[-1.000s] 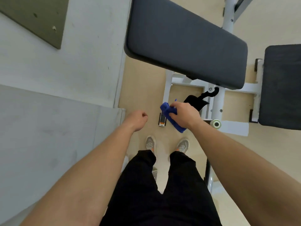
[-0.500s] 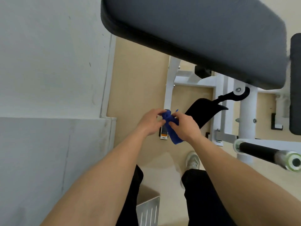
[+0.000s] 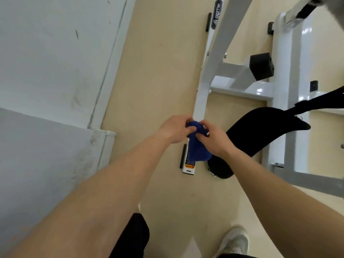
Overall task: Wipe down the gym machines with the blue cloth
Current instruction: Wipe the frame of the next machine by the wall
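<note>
The blue cloth (image 3: 197, 146) is bunched between both hands in mid-air over the floor. My left hand (image 3: 176, 129) pinches its upper left edge with curled fingers. My right hand (image 3: 214, 140) grips its right side, and the rest of the cloth hangs down below the hands. Beneath them runs the white steel frame (image 3: 208, 75) of a gym machine, with its floor rail ending at an orange-labelled foot (image 3: 189, 167). A black curved pad (image 3: 260, 133) on a strap lies just right of my right hand.
A grey-white wall (image 3: 52, 71) with a skirting step stands on the left. A black rubber stop (image 3: 261, 66) sits on the white cross-member. Beige floor (image 3: 158, 71) lies between wall and frame. My black trousers and one pale shoe (image 3: 236, 241) show at the bottom.
My left hand came over from the left and took hold of the cloth alongside the right. The view dropped lower, so the dark padded bench top has left the frame.
</note>
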Motion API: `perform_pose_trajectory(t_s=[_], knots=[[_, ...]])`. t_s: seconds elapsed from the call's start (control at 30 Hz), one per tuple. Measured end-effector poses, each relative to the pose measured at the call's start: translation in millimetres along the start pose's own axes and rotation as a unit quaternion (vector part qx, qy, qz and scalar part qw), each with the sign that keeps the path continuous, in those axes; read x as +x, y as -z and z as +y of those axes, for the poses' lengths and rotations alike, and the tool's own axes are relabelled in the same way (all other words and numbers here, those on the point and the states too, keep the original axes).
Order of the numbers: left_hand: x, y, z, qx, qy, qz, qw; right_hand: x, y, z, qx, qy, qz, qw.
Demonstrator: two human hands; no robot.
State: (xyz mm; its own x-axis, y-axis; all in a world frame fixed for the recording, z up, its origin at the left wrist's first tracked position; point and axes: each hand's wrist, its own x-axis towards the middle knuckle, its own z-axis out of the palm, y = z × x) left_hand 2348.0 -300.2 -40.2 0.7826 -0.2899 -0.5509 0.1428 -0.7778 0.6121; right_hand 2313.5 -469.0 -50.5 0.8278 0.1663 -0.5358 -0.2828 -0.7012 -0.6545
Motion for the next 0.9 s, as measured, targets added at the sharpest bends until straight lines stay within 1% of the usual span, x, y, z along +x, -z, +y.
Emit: perform_pose_trajectory(t_s=[0.07,0.13,0.23,0.27,0.33,0.37,0.43,0.57,0.67,0.73,0.77,0.83,0.9], knots=[[20.6,-8.8,-15.9,0.001,-0.006,-0.006,1.0,23.4,-5.7,20.0,-0.018,0.004,0.012,1.0],[40.7,-19.7,-31.1,-0.003,-0.002,-0.028,1.0,41.5,-12.3,43.0,-0.033,-0.001,0.008,0.999],[72.8,-35.4,-47.6,0.037,-0.02,-0.041,0.998,63.9,-21.7,74.8,-0.075,-0.003,0.023,0.997],[80.6,-40.1,-50.7,0.045,-0.027,-0.04,0.998,69.3,-24.5,82.4,-0.098,-0.001,0.038,0.994],[93.2,-49.7,-52.3,0.028,-0.04,-0.035,0.998,75.1,-28.8,96.4,-0.147,0.007,0.095,0.985],[98.4,-53.8,-53.5,0.018,-0.044,-0.033,0.998,76.6,-31.7,102.3,-0.151,0.012,0.123,0.981],[106.2,-61.5,-59.1,-0.012,-0.044,-0.034,0.998,78.7,-39.7,113.5,-0.12,0.013,0.155,0.98],[114.1,-75.0,-84.1,-0.075,-0.029,-0.073,0.994,88.8,-61.1,133.5,-0.039,-0.017,0.165,0.985],[121.5,-82.1,-103.4,-0.1,-0.028,-0.036,0.994,97.4,-69.8,141.2,0.039,-0.028,0.164,0.985],[129.2,-83.9,-108.5,-0.131,-0.016,-0.008,0.991,102.9,-70.9,142.8,0.075,-0.032,0.167,0.983],[133.7,-84.7,-108.7,-0.126,-0.014,0.003,0.992,105.9,-71.2,142.9,0.088,-0.032,0.173,0.98],[144.1,-88.5,-107.1,-0.097,-0.015,0.025,0.995,112.6,-72.2,142.9,0.096,-0.032,0.191,0.976],[153.2,-96.7,-106.6,-0.082,-0.02,0.062,0.995,121.0,-74.9,146.2,0.055,-0.035,0.208,0.976]])
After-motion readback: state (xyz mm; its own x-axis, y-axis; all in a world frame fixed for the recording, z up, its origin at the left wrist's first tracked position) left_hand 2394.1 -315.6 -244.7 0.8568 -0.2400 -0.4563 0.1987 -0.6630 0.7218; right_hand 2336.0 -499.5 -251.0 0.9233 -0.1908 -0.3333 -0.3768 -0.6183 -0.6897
